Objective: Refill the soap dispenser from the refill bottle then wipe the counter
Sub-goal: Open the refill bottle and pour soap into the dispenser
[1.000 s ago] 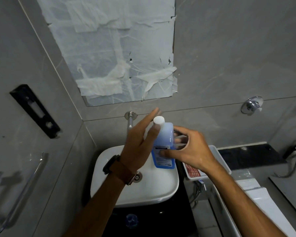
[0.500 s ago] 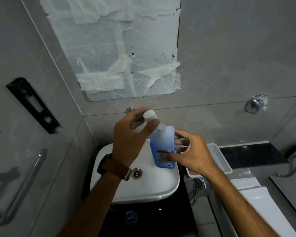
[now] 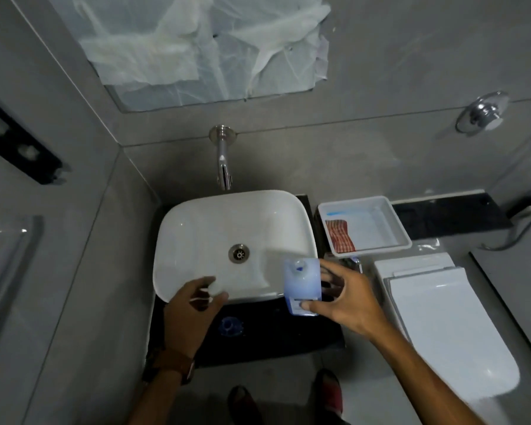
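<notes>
My right hand (image 3: 347, 299) grips the blue refill bottle (image 3: 302, 283) upright over the front right corner of the white basin (image 3: 196, 228). The bottle's neck is uncapped. My left hand (image 3: 190, 308) holds the white cap (image 3: 218, 291) between its fingertips, low at the basin's front rim. A small blue round object (image 3: 231, 326) lies on the black counter (image 3: 273, 335) in front of the basin; whether it belongs to the soap dispenser I cannot tell. The dispenser itself is nowhere in sight.
A wall spout (image 3: 223, 167) hangs over the basin. A white tray (image 3: 393, 219) holding a red-striped cloth (image 3: 339, 236) sits to the right. Beyond it are a white toilet lid (image 3: 442, 326) and a black ledge (image 3: 448, 210). My feet show below the counter.
The left hand twisted the cap off the bottle and carried it down to the left. The right hand lowered the bottle. My view tilted down towards the basin and counter.
</notes>
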Demonstrator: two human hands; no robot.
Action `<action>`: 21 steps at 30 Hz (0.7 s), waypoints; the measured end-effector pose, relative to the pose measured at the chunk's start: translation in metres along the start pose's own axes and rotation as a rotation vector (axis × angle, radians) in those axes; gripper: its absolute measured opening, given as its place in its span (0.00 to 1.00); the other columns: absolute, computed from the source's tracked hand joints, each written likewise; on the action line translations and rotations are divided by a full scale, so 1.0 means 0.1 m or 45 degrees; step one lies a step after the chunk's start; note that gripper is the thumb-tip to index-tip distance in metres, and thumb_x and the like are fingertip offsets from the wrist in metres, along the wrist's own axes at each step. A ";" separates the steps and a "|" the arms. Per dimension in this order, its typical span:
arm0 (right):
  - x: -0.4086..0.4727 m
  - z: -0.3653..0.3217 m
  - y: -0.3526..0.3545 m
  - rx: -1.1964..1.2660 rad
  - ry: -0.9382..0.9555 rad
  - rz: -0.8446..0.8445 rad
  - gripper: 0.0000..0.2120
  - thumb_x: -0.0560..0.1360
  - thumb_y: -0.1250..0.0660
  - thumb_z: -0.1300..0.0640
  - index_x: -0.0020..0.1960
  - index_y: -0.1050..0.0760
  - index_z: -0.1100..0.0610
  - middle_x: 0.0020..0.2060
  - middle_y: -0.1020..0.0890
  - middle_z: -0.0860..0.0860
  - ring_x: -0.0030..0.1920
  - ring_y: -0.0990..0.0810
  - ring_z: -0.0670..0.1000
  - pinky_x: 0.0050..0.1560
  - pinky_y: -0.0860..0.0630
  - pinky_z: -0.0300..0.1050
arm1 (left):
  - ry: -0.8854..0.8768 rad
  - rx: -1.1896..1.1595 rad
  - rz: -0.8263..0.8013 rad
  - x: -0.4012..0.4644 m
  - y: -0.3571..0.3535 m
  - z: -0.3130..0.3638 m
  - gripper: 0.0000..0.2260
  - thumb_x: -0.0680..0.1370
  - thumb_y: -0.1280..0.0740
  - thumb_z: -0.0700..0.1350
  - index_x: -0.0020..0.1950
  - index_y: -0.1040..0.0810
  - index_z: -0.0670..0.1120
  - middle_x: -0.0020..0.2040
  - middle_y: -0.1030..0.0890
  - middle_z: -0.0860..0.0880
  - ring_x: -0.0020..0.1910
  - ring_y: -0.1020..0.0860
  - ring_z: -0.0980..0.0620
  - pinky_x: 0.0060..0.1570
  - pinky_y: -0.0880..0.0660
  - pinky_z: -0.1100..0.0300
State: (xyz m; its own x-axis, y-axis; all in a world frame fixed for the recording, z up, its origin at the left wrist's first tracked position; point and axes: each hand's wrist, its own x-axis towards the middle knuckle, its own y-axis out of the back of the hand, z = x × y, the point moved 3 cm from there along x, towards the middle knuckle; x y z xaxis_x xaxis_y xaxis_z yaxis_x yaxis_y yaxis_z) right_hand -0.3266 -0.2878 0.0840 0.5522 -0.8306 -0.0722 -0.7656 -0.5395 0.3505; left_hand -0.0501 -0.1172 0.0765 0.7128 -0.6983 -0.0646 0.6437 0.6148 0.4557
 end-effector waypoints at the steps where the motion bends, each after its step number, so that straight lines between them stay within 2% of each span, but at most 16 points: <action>1: -0.05 0.13 -0.04 0.003 -0.033 -0.007 0.39 0.60 0.11 0.58 0.65 0.22 0.37 0.56 0.14 0.34 0.58 0.15 0.38 0.57 0.18 0.34 | 0.062 0.025 0.010 -0.10 -0.01 -0.18 0.16 0.67 0.20 0.47 0.53 0.18 0.55 0.47 0.16 0.54 0.47 0.17 0.56 0.47 0.19 0.63; 3: -0.16 0.37 -0.12 0.004 -0.087 -0.032 0.39 0.60 0.12 0.58 0.65 0.23 0.38 0.57 0.14 0.34 0.59 0.16 0.38 0.57 0.19 0.32 | 0.174 0.078 0.019 -0.32 -0.08 -0.48 0.17 0.67 0.20 0.47 0.53 0.18 0.56 0.47 0.15 0.54 0.48 0.17 0.58 0.49 0.19 0.58; 6: -0.29 0.69 -0.22 -0.009 -0.174 -0.055 0.39 0.60 0.11 0.57 0.67 0.22 0.41 0.57 0.14 0.35 0.60 0.16 0.38 0.59 0.20 0.33 | 0.128 0.204 -0.110 -0.62 -0.34 -0.75 0.20 0.66 0.19 0.46 0.51 0.21 0.62 0.45 0.16 0.58 0.45 0.18 0.62 0.47 0.20 0.63; 10: -0.36 1.06 -0.33 -0.028 -0.264 -0.045 0.39 0.60 0.11 0.58 0.68 0.20 0.51 0.59 0.13 0.43 0.61 0.15 0.42 0.63 0.18 0.44 | 0.057 0.394 -0.334 -0.76 -0.87 -0.99 0.17 0.71 0.22 0.44 0.58 0.17 0.51 0.53 0.15 0.53 0.49 0.16 0.54 0.52 0.20 0.58; 13: -0.36 1.21 -0.36 -0.045 -0.278 -0.020 0.36 0.62 0.13 0.59 0.67 0.20 0.54 0.59 0.13 0.47 0.60 0.15 0.46 0.62 0.17 0.49 | 0.095 0.459 -0.400 -0.72 -1.24 -1.08 0.16 0.73 0.26 0.42 0.61 0.18 0.48 0.58 0.16 0.50 0.56 0.18 0.49 0.57 0.22 0.56; 18: -0.26 1.40 -0.40 -0.056 -0.250 -0.019 0.33 0.64 0.14 0.63 0.66 0.20 0.57 0.59 0.14 0.50 0.60 0.15 0.48 0.62 0.18 0.46 | 0.242 0.530 -0.334 -0.54 -1.62 -1.21 0.16 0.74 0.31 0.40 0.61 0.21 0.48 0.57 0.17 0.48 0.57 0.19 0.43 0.53 0.22 0.51; 21: -0.17 1.49 -0.42 -0.064 -0.216 -0.014 0.32 0.64 0.14 0.64 0.66 0.20 0.55 0.58 0.14 0.49 0.59 0.15 0.48 0.60 0.18 0.41 | 0.221 0.571 -0.292 -0.39 -1.79 -1.25 0.16 0.74 0.31 0.39 0.62 0.21 0.47 0.59 0.19 0.46 0.56 0.19 0.40 0.49 0.23 0.49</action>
State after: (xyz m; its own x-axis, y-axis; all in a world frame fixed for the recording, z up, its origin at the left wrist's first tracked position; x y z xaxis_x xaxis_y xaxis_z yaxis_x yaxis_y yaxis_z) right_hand -0.3528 -0.2712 -0.0685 0.4939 -0.8383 -0.2310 -0.7399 -0.5447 0.3948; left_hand -0.1582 -0.1536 -0.1137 0.6280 -0.7022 -0.3354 0.6329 0.2101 0.7452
